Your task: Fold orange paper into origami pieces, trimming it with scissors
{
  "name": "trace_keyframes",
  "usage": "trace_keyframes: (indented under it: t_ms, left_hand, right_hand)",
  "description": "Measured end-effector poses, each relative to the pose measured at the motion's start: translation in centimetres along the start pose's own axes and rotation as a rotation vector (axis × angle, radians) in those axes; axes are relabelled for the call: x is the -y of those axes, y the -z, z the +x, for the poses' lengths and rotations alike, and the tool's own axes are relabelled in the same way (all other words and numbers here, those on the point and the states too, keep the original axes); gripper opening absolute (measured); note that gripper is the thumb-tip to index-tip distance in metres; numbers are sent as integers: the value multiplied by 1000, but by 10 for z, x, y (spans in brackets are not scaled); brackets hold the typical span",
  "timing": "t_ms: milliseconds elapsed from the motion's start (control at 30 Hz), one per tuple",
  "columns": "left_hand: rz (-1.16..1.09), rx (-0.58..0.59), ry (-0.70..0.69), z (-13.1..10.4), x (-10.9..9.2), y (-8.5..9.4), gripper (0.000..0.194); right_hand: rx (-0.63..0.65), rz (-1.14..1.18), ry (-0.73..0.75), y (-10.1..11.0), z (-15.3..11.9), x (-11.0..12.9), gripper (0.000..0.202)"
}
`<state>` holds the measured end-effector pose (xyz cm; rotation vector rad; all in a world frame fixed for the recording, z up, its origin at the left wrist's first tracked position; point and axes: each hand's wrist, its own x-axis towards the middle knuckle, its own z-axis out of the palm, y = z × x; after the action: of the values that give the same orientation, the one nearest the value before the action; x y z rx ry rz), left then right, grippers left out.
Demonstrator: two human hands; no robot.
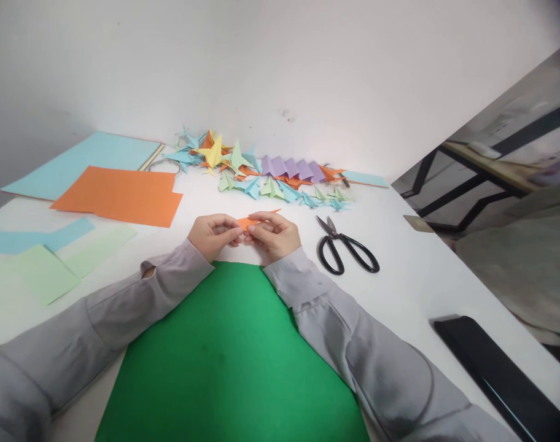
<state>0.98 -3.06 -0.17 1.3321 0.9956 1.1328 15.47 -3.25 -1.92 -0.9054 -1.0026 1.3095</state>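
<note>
A small folded piece of orange paper (247, 223) is pinched between my two hands, a thin point of it sticking out to the upper right. My left hand (214, 236) grips its left end between thumb and fingers. On its right side, my right hand (275, 235) is closed on the same piece, thumb in front and fingers behind. Both hands are above the white table, just past the far edge of a large green sheet (238, 350). Black-handled scissors (334, 238) lie with blades parted, right of my right hand.
Folded paper cranes (213, 151) in several colours and a purple pleated row (293, 168) lie along the wall. Orange sheets (123, 195), a blue sheet (86, 161) and green pieces (47, 274) lie left. A black case (501, 374) is at the right edge.
</note>
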Motion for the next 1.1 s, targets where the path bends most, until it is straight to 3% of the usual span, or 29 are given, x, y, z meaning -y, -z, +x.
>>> trace_keyframes:
  t_ms: [167, 367, 533, 600, 767, 900, 1000, 1100]
  left_hand:
    - [-32, 37, -1, 2, 1, 1, 28]
    - [-58, 88, -39, 3, -3, 5, 32]
    - [-20, 220, -36, 3, -6, 10, 33]
    - [-13, 238, -32, 3, -5, 11, 34]
    - [-69, 195, -8, 4, -2, 9, 37]
    - [-160, 154, 28, 7, -3, 11, 38]
    - [-285, 197, 126, 9, -6, 17, 37]
    - [-379, 306, 211, 11, -8, 23, 34]
  right_hand:
    - [-1, -10, -62, 1, 2, 3, 36]
    - [-10, -6, -127, 0, 3, 12, 86]
    - [89, -21, -118, 3, 3, 13, 104]
    - [128, -37, -111, 5, 3, 10, 98]
    - [125, 7, -162, 5, 3, 8, 47]
    - [-69, 137, -179, 2, 5, 15, 37]
    - [-184, 260, -269, 6, 8, 22, 16]
    - [-126, 299, -407, 13, 10, 28, 32]
